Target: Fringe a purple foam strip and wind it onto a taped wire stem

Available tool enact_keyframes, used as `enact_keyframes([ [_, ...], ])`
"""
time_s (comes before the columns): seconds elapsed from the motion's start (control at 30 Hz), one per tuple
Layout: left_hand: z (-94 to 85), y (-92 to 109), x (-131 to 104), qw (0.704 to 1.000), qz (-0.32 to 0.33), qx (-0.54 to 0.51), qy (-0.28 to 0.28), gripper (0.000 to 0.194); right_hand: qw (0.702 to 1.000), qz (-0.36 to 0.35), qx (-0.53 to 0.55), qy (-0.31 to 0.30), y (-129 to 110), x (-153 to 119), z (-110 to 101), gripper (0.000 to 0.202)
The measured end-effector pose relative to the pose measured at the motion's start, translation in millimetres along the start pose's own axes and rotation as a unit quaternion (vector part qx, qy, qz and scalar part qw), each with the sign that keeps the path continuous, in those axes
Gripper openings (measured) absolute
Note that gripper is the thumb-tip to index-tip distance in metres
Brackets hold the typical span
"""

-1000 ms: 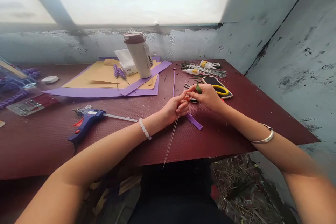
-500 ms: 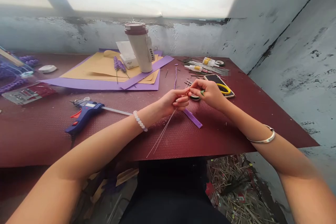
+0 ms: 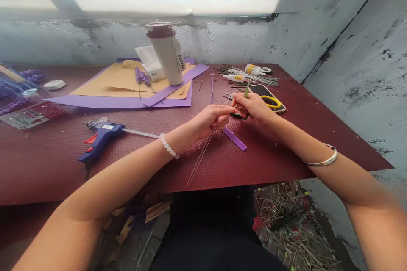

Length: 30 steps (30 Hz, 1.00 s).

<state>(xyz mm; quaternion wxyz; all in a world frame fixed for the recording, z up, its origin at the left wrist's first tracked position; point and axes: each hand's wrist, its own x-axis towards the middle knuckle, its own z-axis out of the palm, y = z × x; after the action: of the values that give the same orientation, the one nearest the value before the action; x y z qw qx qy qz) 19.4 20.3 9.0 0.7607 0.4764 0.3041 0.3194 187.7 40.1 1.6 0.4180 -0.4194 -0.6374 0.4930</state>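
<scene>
My left hand (image 3: pixel 219 116) is closed on a few thin wires (image 3: pixel 203 152), which slant from above the fingers down toward the table's front edge. Close against it, my right hand (image 3: pixel 249 105) is pinched, and a narrow green strip (image 3: pixel 247 89) that looks like floral tape sticks up between its fingers. The fingertips of both hands nearly meet by the wires' upper ends. Below the hands lies a strip of purple crepe paper (image 3: pixel 234 139). A thin purple twisted stem (image 3: pixel 212 89) rests just beyond. A dark round item partly shows under the right fingers.
At left lies a blue glue gun (image 3: pixel 103 137) with a glue stick. Behind it are purple and tan paper sheets (image 3: pixel 95 84) and a coffee cup (image 3: pixel 167 57). At right are a phone (image 3: pixel 262 91), yellow-handled scissors (image 3: pixel 271 102), glue bottles (image 3: pixel 252 69) and loose wires (image 3: pixel 269 80).
My right hand has turned and risen slightly, and the green strip now points upward between its fingers. The wires' lower ends have swung a little right. The view has shifted slightly.
</scene>
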Motion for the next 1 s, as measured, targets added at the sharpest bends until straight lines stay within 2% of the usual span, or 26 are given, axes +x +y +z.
enact_keyframes([
  [0.17, 1.6, 0, 1, 0.999, -0.035, 0.015, 0.004, 0.046, 0.996, 0.017, 0.079, -0.048, -3, -3, 6, 0.047],
  [0.33, 5.4, -4, 0, 0.998, -0.052, 0.014, -0.037, 0.048, 0.995, 0.021, 0.098, -0.031, -3, -4, 8, 0.044],
  [0.4, 5.5, -9, 0, 0.999, -0.023, -0.001, -0.047, 0.051, 0.996, 0.018, 0.086, -0.021, -2, -3, 7, 0.046],
  [0.5, 4.1, -15, 1, 0.998, 0.04, -0.024, -0.035, 0.042, 0.998, 0.005, 0.063, -0.005, -1, -3, 5, 0.046],
  [0.57, 3.2, -18, 1, 0.997, 0.057, -0.035, -0.031, 0.032, 0.999, -0.003, 0.052, 0.009, 0, -3, 4, 0.045],
  [0.77, 4.2, -17, 0, 0.997, 0.069, -0.028, 0.003, 0.017, 0.997, -0.015, 0.069, 0.044, -1, -3, 6, 0.05],
  [0.87, 7.2, -17, -2, 0.998, 0.057, -0.035, 0.01, 0.016, 0.994, -0.017, 0.084, 0.071, -3, -3, 9, 0.052],
  [1.0, 13.6, -17, -6, 0.997, 0.052, -0.042, 0.035, 0.017, 0.991, 0.014, 0.098, 0.086, -4, -6, 12, 0.05],
])
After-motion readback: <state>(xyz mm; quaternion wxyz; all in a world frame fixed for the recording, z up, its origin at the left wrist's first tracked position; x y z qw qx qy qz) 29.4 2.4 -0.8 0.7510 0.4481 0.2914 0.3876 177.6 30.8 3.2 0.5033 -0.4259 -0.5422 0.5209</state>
